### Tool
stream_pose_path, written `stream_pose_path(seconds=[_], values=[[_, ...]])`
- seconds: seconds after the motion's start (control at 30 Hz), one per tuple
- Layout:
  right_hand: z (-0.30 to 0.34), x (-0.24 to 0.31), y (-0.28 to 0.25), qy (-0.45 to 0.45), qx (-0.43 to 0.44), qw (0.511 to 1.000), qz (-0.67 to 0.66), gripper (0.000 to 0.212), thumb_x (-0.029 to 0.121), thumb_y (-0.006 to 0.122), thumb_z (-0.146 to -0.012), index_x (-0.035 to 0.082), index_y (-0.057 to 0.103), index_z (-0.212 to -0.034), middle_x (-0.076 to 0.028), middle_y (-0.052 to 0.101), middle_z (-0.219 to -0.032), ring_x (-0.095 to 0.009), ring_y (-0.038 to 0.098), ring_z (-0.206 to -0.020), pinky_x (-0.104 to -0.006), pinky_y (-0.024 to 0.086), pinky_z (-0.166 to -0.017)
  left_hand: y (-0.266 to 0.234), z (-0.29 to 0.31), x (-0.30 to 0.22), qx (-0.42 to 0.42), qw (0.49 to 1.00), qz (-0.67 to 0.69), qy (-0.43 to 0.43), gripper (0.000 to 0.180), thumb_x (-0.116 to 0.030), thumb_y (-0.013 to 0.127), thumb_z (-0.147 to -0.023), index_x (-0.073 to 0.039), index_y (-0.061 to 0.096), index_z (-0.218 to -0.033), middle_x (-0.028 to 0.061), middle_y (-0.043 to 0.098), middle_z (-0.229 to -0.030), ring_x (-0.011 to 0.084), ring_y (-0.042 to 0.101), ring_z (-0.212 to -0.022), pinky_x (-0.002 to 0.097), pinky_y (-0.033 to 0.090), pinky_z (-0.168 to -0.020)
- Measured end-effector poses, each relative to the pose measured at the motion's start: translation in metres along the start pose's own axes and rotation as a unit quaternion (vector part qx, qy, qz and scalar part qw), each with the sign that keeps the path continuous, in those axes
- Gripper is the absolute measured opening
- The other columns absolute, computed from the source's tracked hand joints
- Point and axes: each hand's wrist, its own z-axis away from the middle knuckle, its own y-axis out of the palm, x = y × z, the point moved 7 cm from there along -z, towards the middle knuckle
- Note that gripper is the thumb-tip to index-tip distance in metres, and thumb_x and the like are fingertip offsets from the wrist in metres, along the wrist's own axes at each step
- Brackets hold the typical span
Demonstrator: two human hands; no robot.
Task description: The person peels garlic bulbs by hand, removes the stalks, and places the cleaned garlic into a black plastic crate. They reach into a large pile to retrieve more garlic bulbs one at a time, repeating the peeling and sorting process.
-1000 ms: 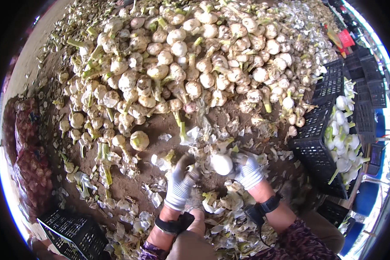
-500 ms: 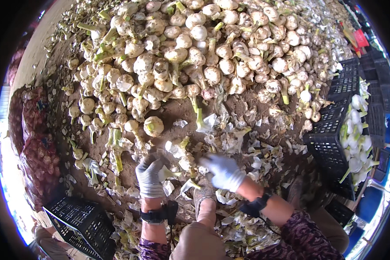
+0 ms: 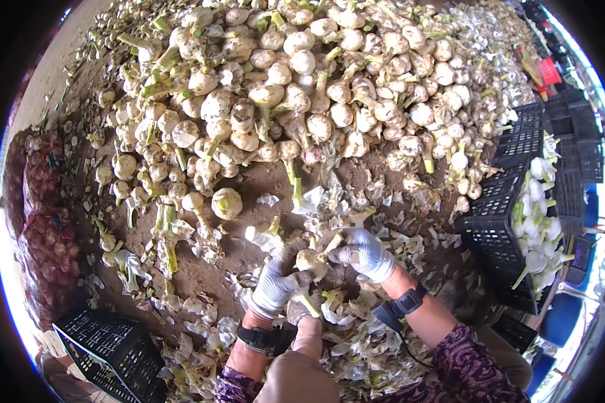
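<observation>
Both hands wear white gloves with dark, soiled fingertips and meet low in the middle of the head view. My left hand (image 3: 275, 283) is closed around a garlic bulb (image 3: 310, 262) with a short stalk. My right hand (image 3: 367, 254) pinches that bulb's stalk, which tilts up to the right. A whitish piece of stalk and skin (image 3: 262, 239) lies just beyond my left fingers. Another pale green stalk (image 3: 308, 303) sticks out below the left hand, by my foot.
A large heap of soiled garlic bulbs (image 3: 275, 101) spreads ahead. A black crate (image 3: 494, 225) with white, cleaned garlic (image 3: 536, 218) stands at right. At left are red mesh sacks (image 3: 47, 248) and another black crate (image 3: 111, 342). Papery skins (image 3: 356, 356) litter the ground around my feet.
My hands were apart, the right one blurred by motion. Now they have come together on a garlic bulb, left hand shifted right. The whole view has shifted slightly.
</observation>
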Motion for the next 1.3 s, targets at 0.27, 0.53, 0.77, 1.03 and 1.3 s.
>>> stream_pose_path(seconds=[0.27,0.53,0.77,1.03,1.3], values=[[0.026,-0.017,0.003,0.033,-0.207,0.971,-0.111,0.029,0.022,0.06,-0.086,0.006,0.057,-0.11,0.001,0.058,-0.086,-0.007,0.053,-0.076,-0.0192,0.043,-0.067,0.033,0.009,-0.021,-0.094,0.868,-0.457,0.169,0.055,-0.014,0.077,-0.063,-0.002,0.053,-0.112,0.0178,0.058,-0.104,0.0295,0.062,-0.085,0.0327,0.05,-0.074],[0.031,-0.025,-0.001,0.097,-0.262,0.934,-0.222,0.031,0.005,0.059,-0.084,0.004,0.053,-0.114,-0.001,0.059,-0.084,-0.008,0.055,-0.069,-0.0192,0.046,-0.06,0.057,0.013,-0.026,-0.104,0.755,-0.582,0.282,0.058,-0.016,0.081,-0.057,-0.004,0.056,-0.108,0.0192,0.056,-0.111,0.0351,0.062,-0.085,0.0362,0.052,-0.07],[0.029,-0.026,-0.002,0.063,-0.21,0.937,-0.271,0.043,-0.005,0.059,-0.077,0.003,0.052,-0.119,-0.002,0.061,-0.087,-0.008,0.057,-0.07,-0.0204,0.047,-0.062,0.045,0.013,-0.02,-0.118,0.783,-0.54,0.284,0.058,-0.016,0.08,-0.06,-0.002,0.054,-0.109,0.0158,0.059,-0.104,0.027,0.064,-0.082,0.0336,0.052,-0.07],[0.031,0.053,0.012,-0.136,-0.075,0.969,0.193,0.052,-0.006,0.057,-0.071,0.009,0.051,-0.121,-0.006,0.06,-0.112,-0.016,0.061,-0.093,-0.0306,0.051,-0.075,0.015,0.0,0.011,-0.032,0.985,0.165,-0.026,0.058,-0.001,0.076,-0.06,0.0,0.052,-0.113,0.0078,0.061,-0.102,0.0202,0.058,-0.096,0.0321,0.047,-0.085],[0.035,0.006,-0.005,0.027,-0.145,0.978,-0.15,0.058,0.005,0.067,-0.075,0.0,0.045,-0.128,-0.007,0.054,-0.121,-0.013,0.053,-0.104,-0.0261,0.043,-0.089,0.017,0.001,-0.006,-0.082,0.992,-0.081,0.055,0.057,-0.005,0.08,-0.059,0.0,0.054,-0.11,0.006,0.061,-0.101,0.0188,0.058,-0.092,0.0308,0.046,-0.085]])
